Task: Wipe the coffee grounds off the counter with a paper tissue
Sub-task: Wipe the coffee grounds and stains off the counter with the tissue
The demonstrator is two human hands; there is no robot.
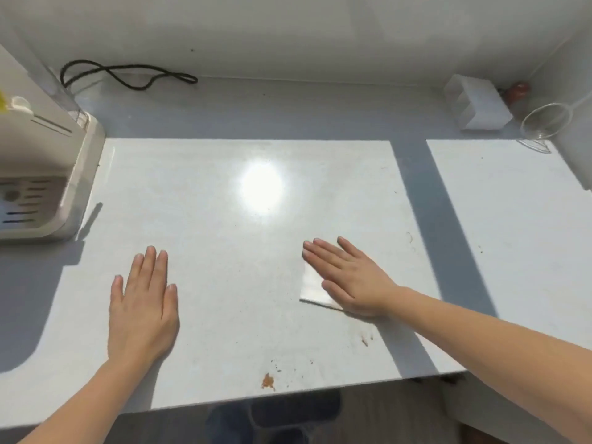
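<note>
A small brown patch of coffee grounds [267,381] lies near the front edge of the white counter [224,235], with a few loose specks to its right [365,341]. A white folded paper tissue [312,286] lies flat on the counter. My right hand [349,280] rests on the tissue with straight fingers and covers its right part. My left hand [144,302] lies flat on the bare counter to the left, fingers straight, holding nothing. The grounds sit between the two hands, closer to me.
A white coffee machine [41,174] stands at the left edge. A black cord [125,73] lies along the back wall. At the back right are a white holder [480,107], a clear plastic cup on its side [544,123] and a small red object [519,89].
</note>
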